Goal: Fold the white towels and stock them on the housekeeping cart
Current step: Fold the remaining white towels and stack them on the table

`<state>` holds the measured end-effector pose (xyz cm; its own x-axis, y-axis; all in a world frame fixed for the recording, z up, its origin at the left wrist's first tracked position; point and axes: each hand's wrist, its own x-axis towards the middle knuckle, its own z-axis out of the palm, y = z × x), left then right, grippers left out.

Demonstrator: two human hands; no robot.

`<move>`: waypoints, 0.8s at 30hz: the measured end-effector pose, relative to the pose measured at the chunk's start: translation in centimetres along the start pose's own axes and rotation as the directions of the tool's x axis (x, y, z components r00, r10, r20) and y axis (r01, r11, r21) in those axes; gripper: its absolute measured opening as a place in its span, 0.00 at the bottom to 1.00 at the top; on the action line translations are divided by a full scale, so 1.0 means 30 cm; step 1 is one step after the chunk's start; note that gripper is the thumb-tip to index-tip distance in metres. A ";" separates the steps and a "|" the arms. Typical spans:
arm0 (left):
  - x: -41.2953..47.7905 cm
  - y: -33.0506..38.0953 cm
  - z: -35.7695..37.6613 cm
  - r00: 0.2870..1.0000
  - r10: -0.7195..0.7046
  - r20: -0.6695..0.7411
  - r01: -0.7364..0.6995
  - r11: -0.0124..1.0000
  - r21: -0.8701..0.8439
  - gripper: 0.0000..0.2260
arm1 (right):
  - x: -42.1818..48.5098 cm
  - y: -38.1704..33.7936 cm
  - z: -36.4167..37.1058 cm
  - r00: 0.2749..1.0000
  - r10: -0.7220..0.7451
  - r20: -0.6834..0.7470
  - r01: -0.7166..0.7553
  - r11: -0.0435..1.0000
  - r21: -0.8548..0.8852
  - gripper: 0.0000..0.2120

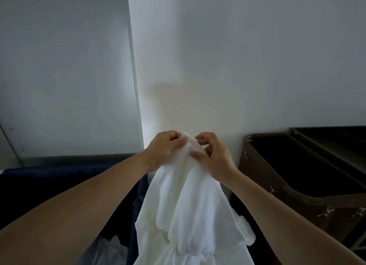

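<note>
A white towel (190,201) hangs in loose folds in front of me, its top edge bunched at chest height. My left hand (165,149) pinches that top edge from the left. My right hand (213,156) grips the same edge from the right, thumb pressed on the cloth, fingers curled. Both hands are close together, almost touching. The towel's lower part runs out of view at the bottom edge. The housekeeping cart (297,177), dark brown with a metal rim, stands at the right.
A dark blue fabric bin (59,185) sits at the lower left with more white cloth (111,249) inside. A white wall (237,66) is straight ahead, and a pale door panel (65,66) fills the left.
</note>
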<state>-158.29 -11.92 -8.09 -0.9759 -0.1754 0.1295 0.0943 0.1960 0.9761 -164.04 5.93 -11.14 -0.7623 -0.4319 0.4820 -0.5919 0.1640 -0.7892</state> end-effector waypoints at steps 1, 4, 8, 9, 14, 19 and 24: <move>-0.002 -0.001 0.006 1.000 -0.010 0.016 0.010 1.000 -0.023 0.09 | -0.001 -0.002 0.003 0.999 -0.045 0.004 0.045 0.996 -0.071 0.19; 0.003 -0.012 0.030 0.996 -0.066 0.068 0.072 0.993 -0.095 0.13 | 0.003 0.000 0.013 0.998 -0.062 0.002 0.061 0.978 -0.200 0.11; 0.004 -0.031 0.015 0.968 -0.231 0.101 0.248 0.946 -0.210 0.15 | -0.004 0.017 0.024 0.993 0.117 0.022 -0.111 0.978 -0.175 0.12; 0.000 -0.034 0.009 0.960 -0.253 0.117 0.272 0.942 -0.198 0.14 | -0.007 0.020 0.029 0.989 0.141 0.045 -0.134 0.980 -0.144 0.12; -0.012 -0.056 -0.004 0.957 -0.247 0.149 0.275 0.939 -0.209 0.14 | -0.019 0.021 0.060 0.990 0.134 0.047 -0.131 0.989 -0.065 0.11; -0.018 -0.077 -0.003 0.994 -0.073 0.078 0.078 0.995 -0.056 0.12 | -0.010 0.005 0.037 0.991 0.127 -0.030 -0.119 0.975 0.189 0.11; -0.023 -0.072 0.010 0.994 0.080 0.079 -0.084 0.995 0.052 0.05 | -0.001 -0.006 0.031 0.989 0.140 -0.040 -0.130 0.973 0.190 0.10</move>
<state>-157.89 -11.92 -10.34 -0.9778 -0.0824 0.1928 0.1657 0.2600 0.9513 -163.66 5.09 -11.37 -0.8476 -0.3691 0.3814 -0.4270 0.0475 -0.9030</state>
